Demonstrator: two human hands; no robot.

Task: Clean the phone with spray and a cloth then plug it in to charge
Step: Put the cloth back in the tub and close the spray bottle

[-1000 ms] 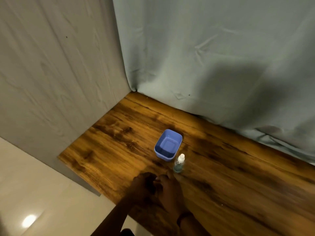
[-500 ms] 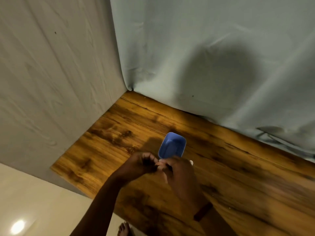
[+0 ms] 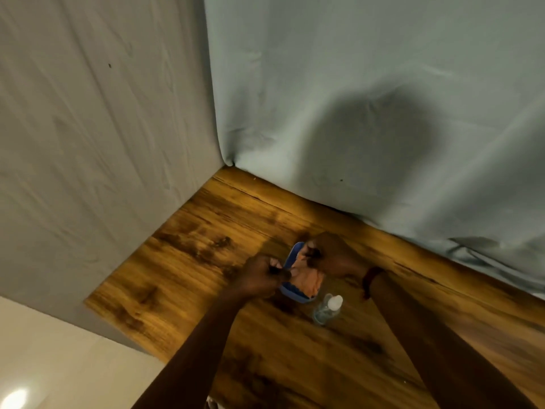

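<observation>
Nearest the camera, two bare forearms come up from the bottom edge, both cut off by it. At the lower left lies a pale floor (image 3: pixel 59 364) with a blurred glare spot in the corner. The rest of the lower frame is a dark-grained wooden desk (image 3: pixel 206 246).

A small clear spray bottle (image 3: pixel 326 311) with a white cap stands on the desk between the two forearms, untouched. Its label and nozzle are too blurred to read.

Just beyond it sits a small blue tub (image 3: pixel 290 293). Only its left rim and near corner show, and the rest is covered.

Over the tub the left hand (image 3: pixel 259 277) and the right hand (image 3: pixel 336 258) hold a peach-orange cloth (image 3: pixel 308 280) between them. Each grip is narrow, with curled fingers pinching an edge of the cloth: the left at its near-left edge, the right at its far edge. The fingertips are smeared by motion blur. Whether the cloth touches the tub cannot be told. A dark red band (image 3: pixel 371 277) circles the right wrist.

Behind the desk hangs a grey-green curtain (image 3: pixel 383 69) carrying a large rounded shadow (image 3: pixel 368 137). A creased grey sheet (image 3: pixel 88 143) covers the left side.
</observation>
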